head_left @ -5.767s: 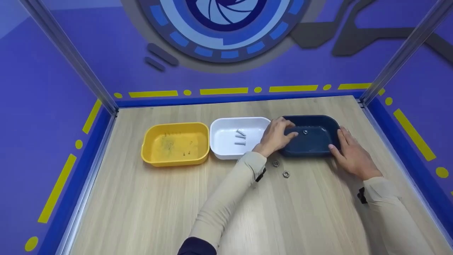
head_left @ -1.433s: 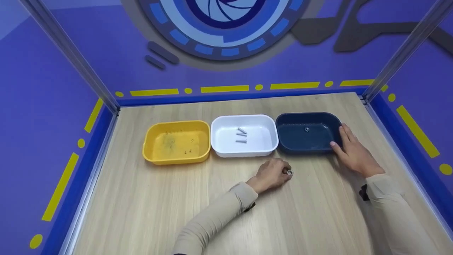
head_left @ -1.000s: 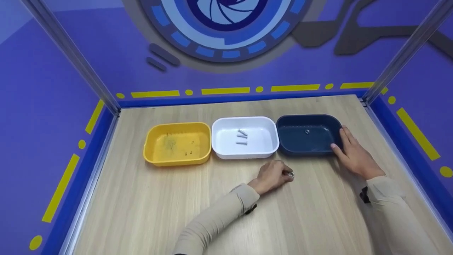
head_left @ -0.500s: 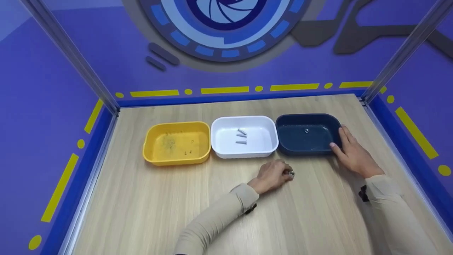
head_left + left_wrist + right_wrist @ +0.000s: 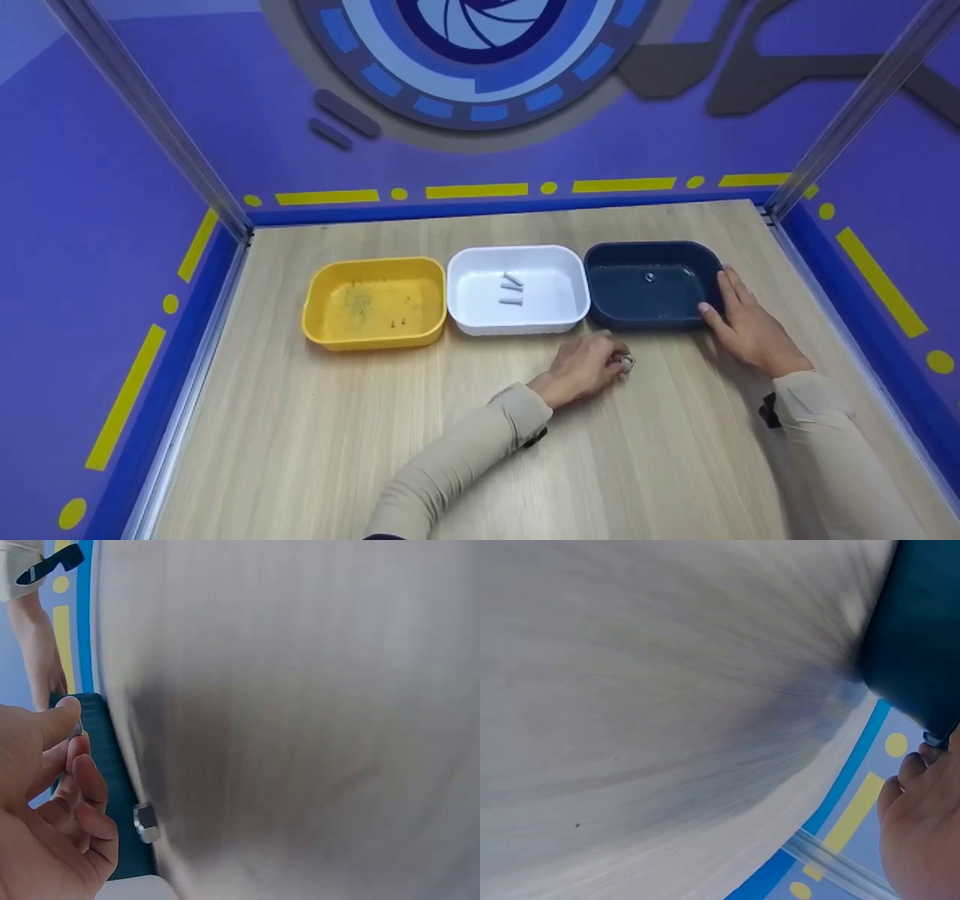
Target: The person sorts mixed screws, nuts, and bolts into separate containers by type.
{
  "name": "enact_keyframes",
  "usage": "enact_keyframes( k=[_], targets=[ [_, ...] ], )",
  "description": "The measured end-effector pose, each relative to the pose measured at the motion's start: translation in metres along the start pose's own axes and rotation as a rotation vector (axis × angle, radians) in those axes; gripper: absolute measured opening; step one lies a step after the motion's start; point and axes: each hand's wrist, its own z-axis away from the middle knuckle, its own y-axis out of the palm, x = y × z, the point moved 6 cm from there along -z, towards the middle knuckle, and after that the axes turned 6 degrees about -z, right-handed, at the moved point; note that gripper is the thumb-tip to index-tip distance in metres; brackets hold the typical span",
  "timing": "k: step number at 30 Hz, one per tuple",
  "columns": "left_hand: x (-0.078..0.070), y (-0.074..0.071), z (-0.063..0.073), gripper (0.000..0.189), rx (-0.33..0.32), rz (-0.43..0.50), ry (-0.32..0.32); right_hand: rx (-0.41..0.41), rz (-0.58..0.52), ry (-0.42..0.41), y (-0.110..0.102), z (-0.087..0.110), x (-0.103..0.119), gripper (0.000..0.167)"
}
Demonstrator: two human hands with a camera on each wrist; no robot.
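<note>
My left hand (image 5: 583,366) pinches a metal hex nut (image 5: 627,362) between thumb and fingertips, low over the table in front of the dark blue tray (image 5: 652,324). Only a sliver of that nut shows in the left wrist view. A second nut (image 5: 146,823) lies there beside the curled fingers; from the head the hand hides it. A third nut (image 5: 649,277) is inside the dark blue tray. My right hand (image 5: 759,334) grips that tray's right end, thumb at the near corner of the rim and fingers along the outer wall.
A white tray (image 5: 517,327) with three bolts (image 5: 511,286) touches the dark blue tray's left side. Left of it stands a yellow tray (image 5: 375,343) with small dark specks. Printed panels (image 5: 480,161) wall in the wooden table (image 5: 360,435) at the back and sides.
My left hand has come back from over the dark blue tray to the nuts on the table and taken one. Lately it has shifted slightly right and away from me. The right hand stays put.
</note>
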Motion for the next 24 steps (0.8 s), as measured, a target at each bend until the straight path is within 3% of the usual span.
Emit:
enact_keyframes(
  k=[24],
  targets=[
    [-0.015,-0.044,-0.023,0.019,-0.043,-0.013,0.066,-0.004,0.02,0.005,0.0,-0.002,0.001,0.087]
  ],
)
